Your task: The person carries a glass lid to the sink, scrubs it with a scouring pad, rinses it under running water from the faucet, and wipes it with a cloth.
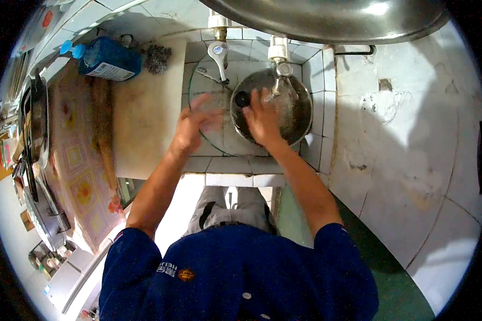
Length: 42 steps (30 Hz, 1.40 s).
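A clear glass lid (pixel 215 140) with a black knob (pixel 242 99) lies in the tiled sink, overlapping a round metal pot (pixel 300 120). My right hand (pixel 262 120) reaches over the lid and pot, fingers stretched out beside the knob; whether it presses on the glass is unclear. Over the lid's left edge is my left hand (pixel 192 125), its fingers apart and smeared by motion, with nothing visible in them. The right tap (pixel 282 72) stands above the pot, and water seems to run from it. The left tap (pixel 218 53) points down over the lid.
A large metal wok or basin (pixel 337 21) hangs over the top of the view. On the left, a blue soap bottle (pixel 110 60) and a dark scouring pad (pixel 156 59) lie by a pale board (pixel 144 123). The sink's front edge (pixel 241 180) runs before me.
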{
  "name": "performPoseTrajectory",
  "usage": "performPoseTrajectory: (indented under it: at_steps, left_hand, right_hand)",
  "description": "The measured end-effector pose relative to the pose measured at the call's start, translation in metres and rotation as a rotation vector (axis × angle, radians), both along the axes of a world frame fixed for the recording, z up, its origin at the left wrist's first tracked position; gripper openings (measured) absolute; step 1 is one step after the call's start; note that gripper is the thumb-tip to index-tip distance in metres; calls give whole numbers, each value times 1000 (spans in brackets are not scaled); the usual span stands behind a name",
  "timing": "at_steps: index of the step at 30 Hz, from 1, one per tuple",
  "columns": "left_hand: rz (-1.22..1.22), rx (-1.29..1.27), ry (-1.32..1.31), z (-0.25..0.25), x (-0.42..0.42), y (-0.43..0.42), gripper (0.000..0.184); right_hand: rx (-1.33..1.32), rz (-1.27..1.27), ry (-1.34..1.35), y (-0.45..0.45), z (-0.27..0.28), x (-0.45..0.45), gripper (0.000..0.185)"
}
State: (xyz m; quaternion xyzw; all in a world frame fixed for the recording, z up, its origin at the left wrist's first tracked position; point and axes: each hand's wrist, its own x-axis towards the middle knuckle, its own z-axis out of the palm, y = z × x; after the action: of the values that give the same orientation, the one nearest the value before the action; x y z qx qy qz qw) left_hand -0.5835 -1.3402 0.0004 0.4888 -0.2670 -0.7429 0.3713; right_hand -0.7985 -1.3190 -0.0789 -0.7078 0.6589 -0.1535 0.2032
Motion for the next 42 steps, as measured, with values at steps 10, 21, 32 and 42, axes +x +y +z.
performPoseTrajectory:
  at_steps: [10,21,32,42]
  left_hand:
    - [101,128,-14,-16,-5,10,53]
    - [71,182,50,7,-8,-11,37]
    - [-186,140,-147,33,21,-15,78]
    - [43,130,98,-64,25,26,88]
  right_hand:
    - [5,114,193,19,18,-31,69]
    - [-166,480,-21,62,69,-57,51]
    - [244,-73,-555,70,126,-53,18]
    - [352,-78,-1022,53,117,-69,11]
